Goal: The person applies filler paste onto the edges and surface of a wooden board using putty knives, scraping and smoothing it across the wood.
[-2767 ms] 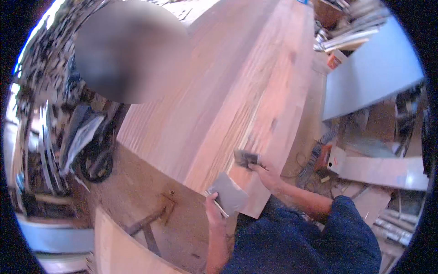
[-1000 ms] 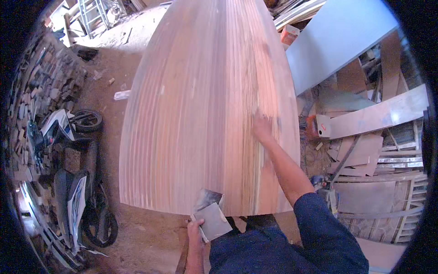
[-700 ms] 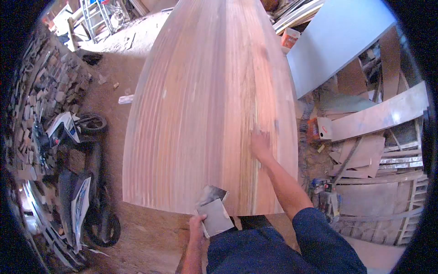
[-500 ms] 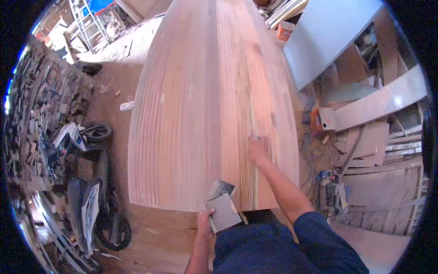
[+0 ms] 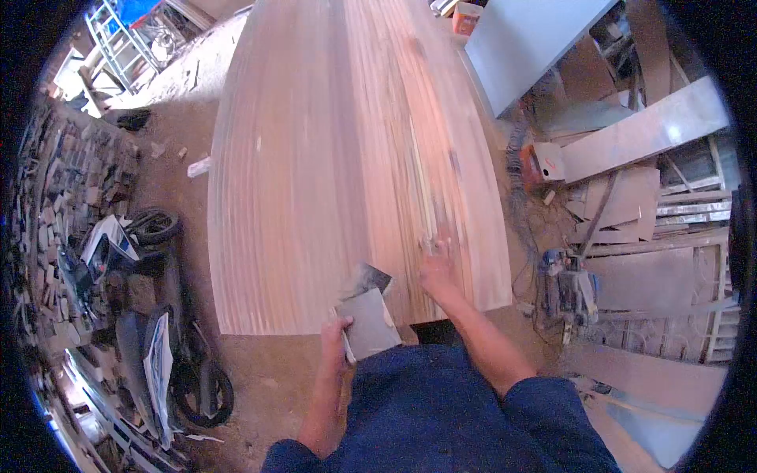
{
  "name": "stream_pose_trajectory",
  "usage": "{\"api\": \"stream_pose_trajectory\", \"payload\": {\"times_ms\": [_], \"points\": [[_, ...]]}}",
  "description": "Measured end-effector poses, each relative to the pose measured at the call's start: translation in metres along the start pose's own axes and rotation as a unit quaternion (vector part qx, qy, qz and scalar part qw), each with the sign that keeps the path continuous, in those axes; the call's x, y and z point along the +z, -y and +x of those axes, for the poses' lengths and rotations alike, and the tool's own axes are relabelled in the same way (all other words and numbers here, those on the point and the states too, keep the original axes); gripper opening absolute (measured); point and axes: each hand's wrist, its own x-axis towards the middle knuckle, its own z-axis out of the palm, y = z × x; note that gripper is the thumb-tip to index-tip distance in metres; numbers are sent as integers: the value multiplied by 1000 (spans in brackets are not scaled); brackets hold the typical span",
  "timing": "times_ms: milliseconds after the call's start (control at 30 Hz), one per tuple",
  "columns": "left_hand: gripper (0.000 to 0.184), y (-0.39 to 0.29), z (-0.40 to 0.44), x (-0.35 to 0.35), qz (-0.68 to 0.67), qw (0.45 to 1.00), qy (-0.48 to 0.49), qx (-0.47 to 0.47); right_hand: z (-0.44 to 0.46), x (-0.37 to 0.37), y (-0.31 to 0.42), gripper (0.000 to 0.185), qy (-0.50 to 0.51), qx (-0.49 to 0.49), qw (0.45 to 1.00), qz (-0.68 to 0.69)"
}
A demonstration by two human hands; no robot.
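Observation:
A large wooden panel (image 5: 300, 173) with lengthwise stripes fills the middle. Over its near right part, my right hand (image 5: 438, 264) has its fingers closed on a small tool whose shape is blurred, beside a pale streak in the wood. At the panel's near edge my left hand (image 5: 335, 340) grips a flat grey square board (image 5: 371, 325) by its left side. Behind that board, a dark piece (image 5: 372, 278) with a smeared surface lies over the panel's edge; how it is held is hidden.
On the left are a motorcycle (image 5: 150, 315) and a stack of wood pieces (image 5: 71, 173). A ladder (image 5: 118, 43) stands at the back left. To the right are a pale blue board (image 5: 528, 47), a red-and-white box (image 5: 544, 163), hoses and a dusty machine (image 5: 568, 288).
The view has shifted, and the panel's near edge sits higher in it. My right hand has come back along the panel toward my body. My left hand still holds the grey board.

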Motion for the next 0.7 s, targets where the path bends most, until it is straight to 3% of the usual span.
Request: {"api": "stream_pose_trajectory", "payload": {"times_ms": [67,133,200,367,467,600,700], "points": [[34,14,25,-19,55,997,-51,23,-7,21,-7,47,-89,9,996,7],[32,14,23,-21,8,1000,15,-2,-22,35,-17,57,-110,10,994,-21],[32,-1,13,-14,5,999,46,-13,-40,16,-8,81,-62,4,995,-83],[31,4,31,-29,117,992,13,38,-70,15,4,76,-62,57,996,-29],[30,3,31,-27,37,997,68,-19,-91,10,10,73,-53,82,994,-40],[27,-8,22,-14,36,994,93,-33,-111,11,10,60,12,105,994,-10],[25,6,37,-21,40,993,97,-49,-126,23,13,65,2,117,993,-21]]}}
